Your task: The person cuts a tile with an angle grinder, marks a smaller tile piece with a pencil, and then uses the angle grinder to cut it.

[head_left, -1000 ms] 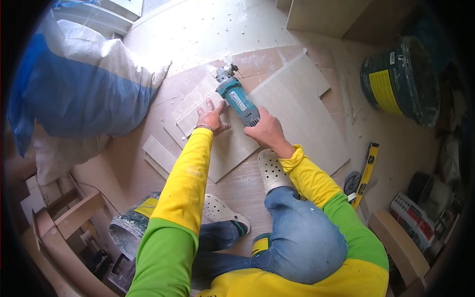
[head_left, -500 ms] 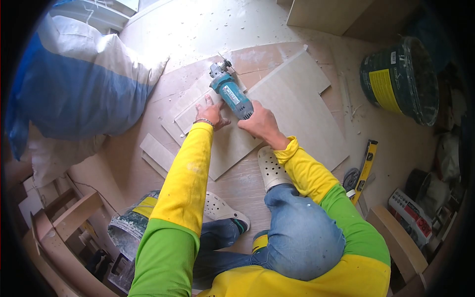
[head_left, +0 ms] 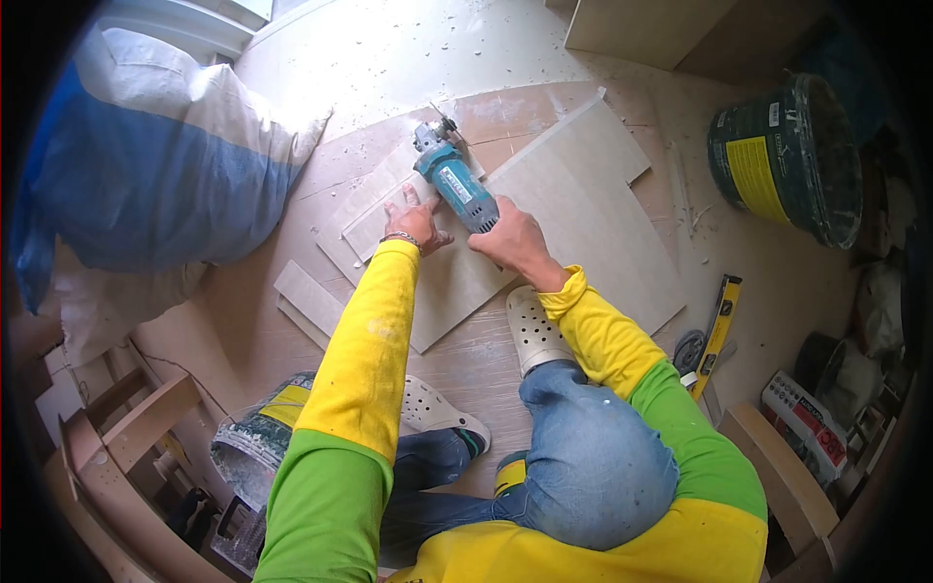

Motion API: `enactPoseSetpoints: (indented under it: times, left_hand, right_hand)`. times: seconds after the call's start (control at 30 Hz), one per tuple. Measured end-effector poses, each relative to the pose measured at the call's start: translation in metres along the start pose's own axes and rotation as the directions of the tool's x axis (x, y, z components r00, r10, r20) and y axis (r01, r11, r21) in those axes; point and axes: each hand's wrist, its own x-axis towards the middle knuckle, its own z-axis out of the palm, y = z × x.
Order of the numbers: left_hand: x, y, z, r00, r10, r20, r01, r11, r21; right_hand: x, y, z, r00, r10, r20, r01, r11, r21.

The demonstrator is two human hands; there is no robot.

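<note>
My right hand (head_left: 515,238) is wrapped around the rear end of a teal angle grinder (head_left: 457,185). The grinder's head and disc point away from me, at the far end of the stacked tiles. My left hand (head_left: 416,223) lies with its fingers spread on a narrow beige tile piece (head_left: 369,225), just left of the grinder. Under both hands are larger beige tiles (head_left: 593,223), overlapping at angles on the floor. Where the disc meets the tile is too small to make out.
A blue-and-white sack (head_left: 175,165) bulges at the left. Dark buckets stand at the right (head_left: 743,146) and lower left (head_left: 233,457). A yellow spirit level (head_left: 717,335) lies right of my foot. Tile offcuts (head_left: 309,296) and pale debris lie on the floor.
The grinder has shifted very slightly to the right in my right hand. My left hand keeps its place on the tile piece.
</note>
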Motion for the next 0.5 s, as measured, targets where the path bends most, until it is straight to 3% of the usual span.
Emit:
enactPoseSetpoints:
  times: [0.5]
  left_hand:
    - [0.0017,-0.0009,0.0049,1.0,-0.012,-0.012,0.012,1.0,-0.01]
  right_hand:
    - [0.0022,0.0021,0.0001,1.0,-0.017,0.003,0.017,1.0,-0.001]
